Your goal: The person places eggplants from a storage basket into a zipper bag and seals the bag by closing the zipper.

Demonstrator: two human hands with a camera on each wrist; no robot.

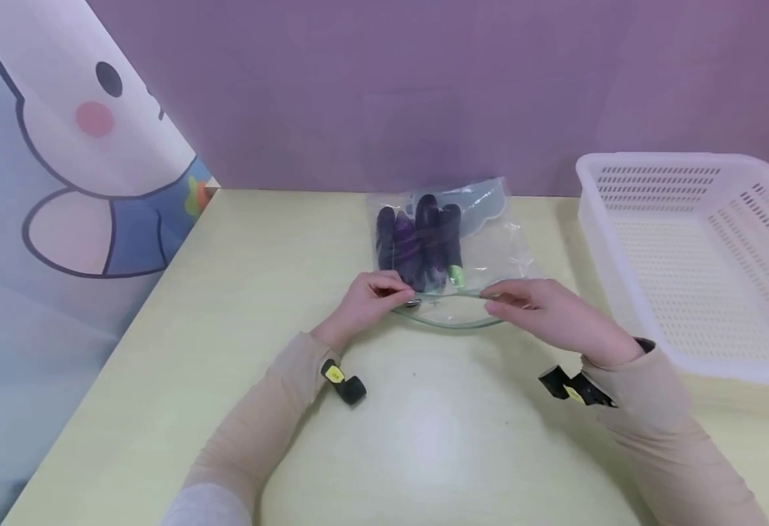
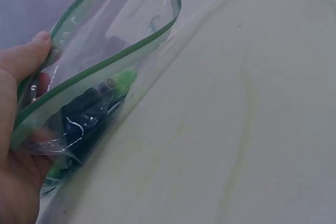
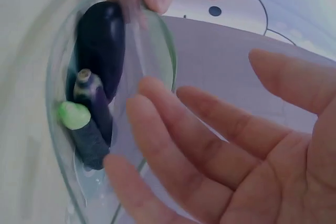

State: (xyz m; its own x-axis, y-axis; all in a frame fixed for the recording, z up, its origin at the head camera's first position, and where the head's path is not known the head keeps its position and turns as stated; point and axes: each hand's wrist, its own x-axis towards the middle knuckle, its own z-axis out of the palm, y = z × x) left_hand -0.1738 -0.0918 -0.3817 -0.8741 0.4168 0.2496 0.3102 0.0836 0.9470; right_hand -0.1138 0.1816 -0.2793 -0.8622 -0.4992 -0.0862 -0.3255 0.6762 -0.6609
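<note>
A clear zip bag (image 1: 493,248) with a green zip edge lies at the back of the table, its mouth facing the person and gaping. Inside it are several dark purple eggplants (image 1: 427,230), one with a green stem end. My left hand (image 1: 366,301) pinches the bag's left edge at the mouth, thumb outermost in the left wrist view. At the mouth's right end is my right hand (image 1: 545,310). In the right wrist view its fingers (image 3: 173,150) are spread loosely, reaching to the rim, and the thumb stands apart with nothing pinched.
A white slotted plastic basket (image 1: 628,270) stands on the right of the table (image 1: 417,438). Behind the bag rises a purple backdrop (image 1: 384,95). A cloth printed with a cartoon figure (image 1: 88,168) hangs along the left side.
</note>
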